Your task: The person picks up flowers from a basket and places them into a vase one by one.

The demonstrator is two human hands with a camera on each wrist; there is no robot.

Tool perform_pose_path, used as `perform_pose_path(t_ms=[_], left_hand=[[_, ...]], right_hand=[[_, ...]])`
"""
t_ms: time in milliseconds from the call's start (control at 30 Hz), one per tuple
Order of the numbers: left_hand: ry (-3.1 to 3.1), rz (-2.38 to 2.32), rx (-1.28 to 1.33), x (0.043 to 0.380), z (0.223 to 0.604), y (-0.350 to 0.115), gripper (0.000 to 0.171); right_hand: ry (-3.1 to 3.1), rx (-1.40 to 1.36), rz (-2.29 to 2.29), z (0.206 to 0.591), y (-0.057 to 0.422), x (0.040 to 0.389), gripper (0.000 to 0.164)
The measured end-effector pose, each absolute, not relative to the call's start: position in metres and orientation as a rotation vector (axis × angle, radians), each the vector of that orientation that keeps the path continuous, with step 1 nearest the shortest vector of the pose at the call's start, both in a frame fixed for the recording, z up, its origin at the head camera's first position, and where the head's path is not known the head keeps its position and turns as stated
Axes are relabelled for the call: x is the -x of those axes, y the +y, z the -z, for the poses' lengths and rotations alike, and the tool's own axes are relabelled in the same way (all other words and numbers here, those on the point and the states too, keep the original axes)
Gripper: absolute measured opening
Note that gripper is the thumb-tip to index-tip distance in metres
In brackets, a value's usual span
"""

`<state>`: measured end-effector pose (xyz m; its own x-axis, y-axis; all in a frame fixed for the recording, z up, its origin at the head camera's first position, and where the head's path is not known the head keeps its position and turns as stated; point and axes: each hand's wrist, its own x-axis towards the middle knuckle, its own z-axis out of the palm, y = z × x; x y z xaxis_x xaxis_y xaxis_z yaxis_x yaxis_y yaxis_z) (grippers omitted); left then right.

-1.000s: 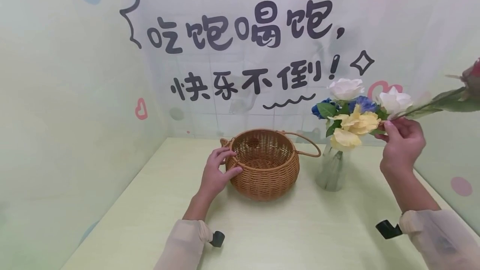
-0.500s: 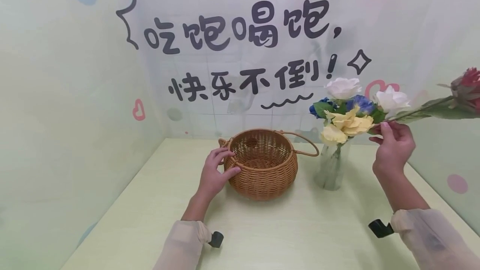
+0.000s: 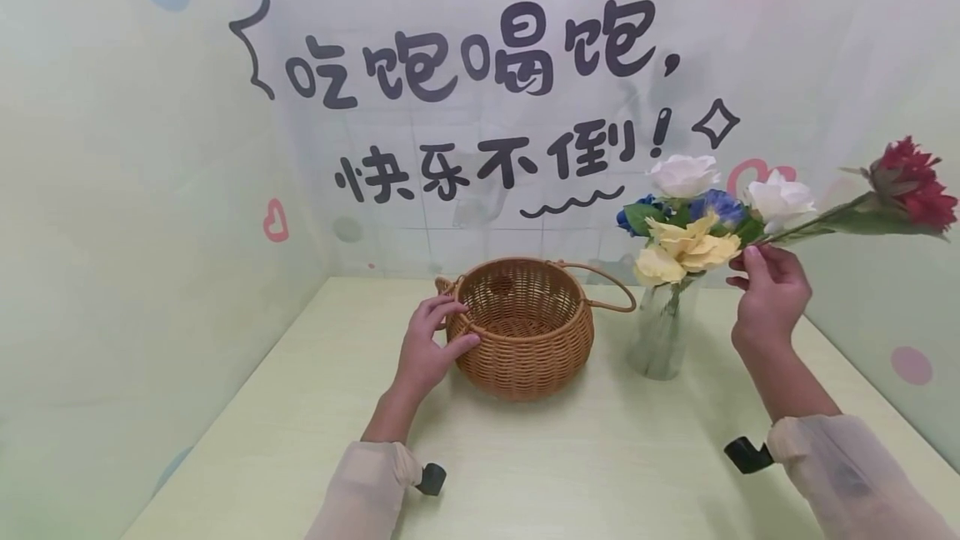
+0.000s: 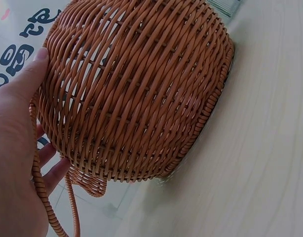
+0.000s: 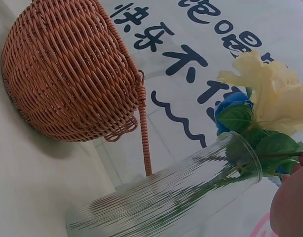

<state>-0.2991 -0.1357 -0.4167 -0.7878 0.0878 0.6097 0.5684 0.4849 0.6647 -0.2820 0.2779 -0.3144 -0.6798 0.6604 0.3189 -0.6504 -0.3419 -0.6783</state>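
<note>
A round brown wicker basket (image 3: 525, 361) stands on the table, its handle folded down to the right. My left hand (image 3: 429, 348) holds its left rim; in the left wrist view the thumb (image 4: 35, 66) lies along the rim and the fingertips (image 4: 57, 173) curve against the side. My right hand (image 3: 772, 294) pinches the stem of a red flower (image 3: 911, 186), whose head points up to the right. The stem's lower end is among the blooms over a clear glass vase (image 3: 660, 340). White, blue and yellow flowers (image 3: 693, 244) stand in this vase.
The pale table (image 3: 562, 473) runs to a back wall with large dark lettering (image 3: 480, 57). Side walls (image 3: 150, 215) stand to the left and right. The vase is close to the basket's folded handle (image 3: 615, 290).
My right hand has moved left toward the vase, bringing the red flower's head fully into view. The view has shifted slightly. My left hand stays on the basket.
</note>
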Motion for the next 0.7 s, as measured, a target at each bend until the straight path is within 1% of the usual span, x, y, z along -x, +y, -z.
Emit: perform_pose_path(t_ms=[300,367,500,700], left_hand=[[-2.230,1.275,0.539,0.2986,0.4163,-0.1358,0.045],[-2.232,1.277,0.540,0.2985,0.4162,-0.1358,0.046],[-2.233,1.276,0.541,0.2984,0.4159,-0.1355,0.045],[-2.225,1.296,0.544,0.2981,0.4154,-0.1357,0.044]], right_hand=[[-1.068,0.070,-2.069,0.3174,0.2750,0.2867,0.004],[-1.059,0.087,-2.077,0.3179,0.2743,0.2877,0.005],[-1.076,0.144,-2.079,0.3186,0.2738,0.2894,0.010],[-1.171,0.251,-2.064,0.3195,0.2730,0.2916,0.007]])
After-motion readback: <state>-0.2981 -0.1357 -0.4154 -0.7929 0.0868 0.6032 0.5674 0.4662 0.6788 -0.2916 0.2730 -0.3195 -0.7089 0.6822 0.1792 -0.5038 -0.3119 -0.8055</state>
